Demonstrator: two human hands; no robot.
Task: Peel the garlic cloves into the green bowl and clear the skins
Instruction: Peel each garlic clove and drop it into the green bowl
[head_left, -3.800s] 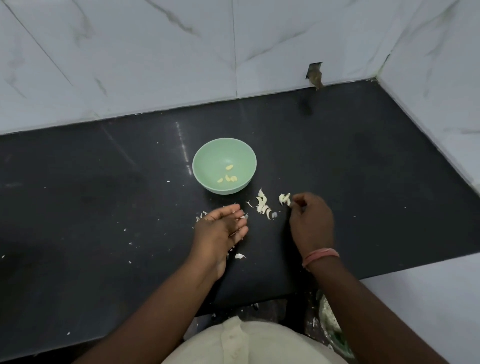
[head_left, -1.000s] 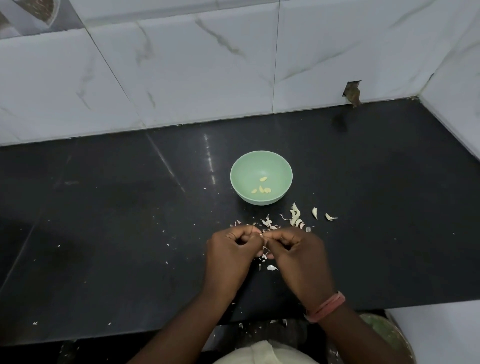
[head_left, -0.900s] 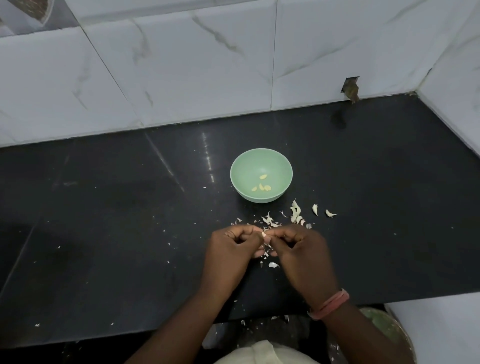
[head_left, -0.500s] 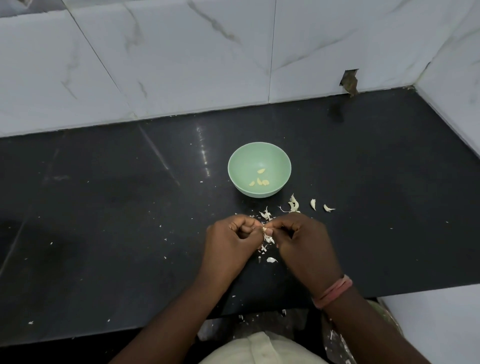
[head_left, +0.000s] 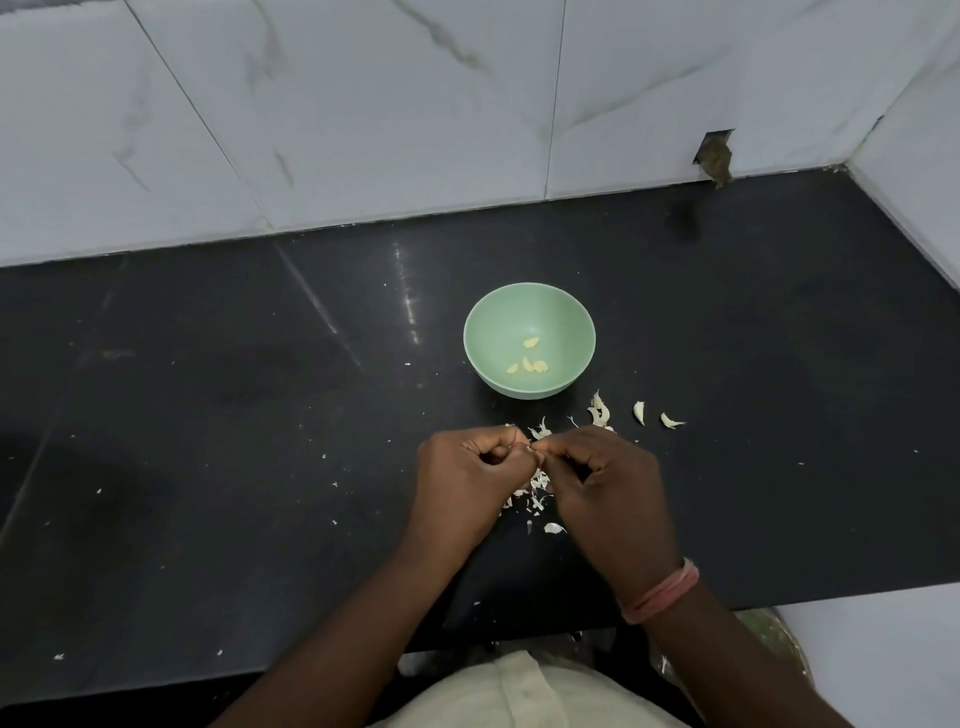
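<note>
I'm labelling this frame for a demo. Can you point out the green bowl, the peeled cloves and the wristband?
green bowl (head_left: 483, 317): head view, bare inner wall at upper left.
peeled cloves (head_left: 531, 342): head view, the topmost clove inside the bowl.
wristband (head_left: 662, 592): head view, pink band across the right wrist.

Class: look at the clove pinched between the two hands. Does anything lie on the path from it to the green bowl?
Nothing visible blocks it. Both hands, left hand and right hand, pinch the garlic clove just short of the green bowl; only loose skins lie flat on the counter between.

We see a black bench (head_left: 208, 415) w/ white marble wall tiles (head_left: 363, 114) behind & a chipped tile notch (head_left: 716, 158) nr the corner.
</note>
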